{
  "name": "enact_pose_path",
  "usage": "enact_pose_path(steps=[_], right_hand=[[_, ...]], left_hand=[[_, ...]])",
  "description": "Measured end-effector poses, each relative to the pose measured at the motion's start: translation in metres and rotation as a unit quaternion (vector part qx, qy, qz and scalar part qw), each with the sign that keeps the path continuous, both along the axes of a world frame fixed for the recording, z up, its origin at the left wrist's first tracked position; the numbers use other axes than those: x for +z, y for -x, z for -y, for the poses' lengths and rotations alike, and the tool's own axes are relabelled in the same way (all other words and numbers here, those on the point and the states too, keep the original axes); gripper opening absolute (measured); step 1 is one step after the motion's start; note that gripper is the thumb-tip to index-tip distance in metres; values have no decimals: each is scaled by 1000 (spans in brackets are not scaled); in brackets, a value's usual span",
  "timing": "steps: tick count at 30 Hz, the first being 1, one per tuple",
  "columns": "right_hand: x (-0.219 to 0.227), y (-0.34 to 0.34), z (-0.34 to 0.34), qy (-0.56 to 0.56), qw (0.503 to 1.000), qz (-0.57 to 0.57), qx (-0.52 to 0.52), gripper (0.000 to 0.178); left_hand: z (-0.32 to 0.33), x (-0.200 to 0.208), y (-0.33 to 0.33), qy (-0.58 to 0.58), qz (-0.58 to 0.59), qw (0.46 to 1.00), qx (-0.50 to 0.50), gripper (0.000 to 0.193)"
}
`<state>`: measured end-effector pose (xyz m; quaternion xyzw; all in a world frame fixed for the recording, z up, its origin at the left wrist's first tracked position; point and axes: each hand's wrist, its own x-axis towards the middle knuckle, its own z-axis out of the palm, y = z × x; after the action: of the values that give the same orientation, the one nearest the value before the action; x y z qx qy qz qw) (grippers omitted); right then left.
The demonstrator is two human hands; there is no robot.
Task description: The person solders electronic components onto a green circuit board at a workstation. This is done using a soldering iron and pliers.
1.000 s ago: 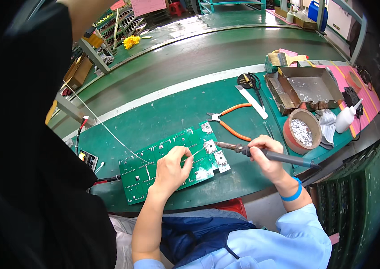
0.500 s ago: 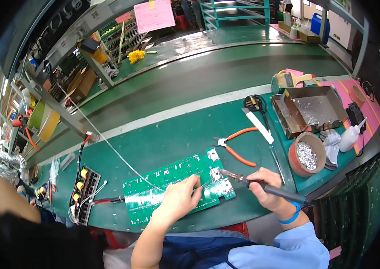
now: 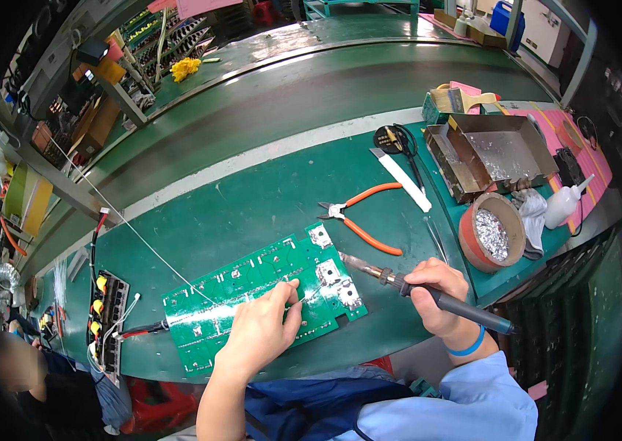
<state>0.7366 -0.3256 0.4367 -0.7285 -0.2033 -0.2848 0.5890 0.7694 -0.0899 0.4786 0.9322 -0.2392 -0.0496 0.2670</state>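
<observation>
You are mid-solder: your right hand (image 3: 436, 298) grips the soldering iron (image 3: 428, 294) fist-closed, tip at the green circuit board's (image 3: 259, 298) 3 o'clock end, your left hand (image 3: 259, 334) pinches solder wire (image 3: 142, 239) there; next, likely feed wire steadily into the joint.

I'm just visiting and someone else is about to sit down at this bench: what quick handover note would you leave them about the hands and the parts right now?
Left hand: resting on the green rectangular circuit board, fingertips pinching thin silvery solder wire near the board's right end.
Right hand: gripping the dark-handled soldering iron, its tip at the metal pads on the board's right end.
Nearby: orange-handled cutting pliers lie behind the board; a round brown tin of silvery scraps sits to the right.
Done: I cannot tell which joints are finished.
Left: probably the joint under the tip; check the others by eye.
</observation>
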Motion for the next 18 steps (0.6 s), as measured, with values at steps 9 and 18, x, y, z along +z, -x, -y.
enact_pose_path(steps=[9,18], right_hand=[[-7,3,-3,-26,999,-29,-8,12],[-11,2,-2,-16,1000,-20,-2,12]], left_hand=[[1,-1,5,-43,23,999,-19,13],[5,-4,8,-96,57,994,-19,14]])
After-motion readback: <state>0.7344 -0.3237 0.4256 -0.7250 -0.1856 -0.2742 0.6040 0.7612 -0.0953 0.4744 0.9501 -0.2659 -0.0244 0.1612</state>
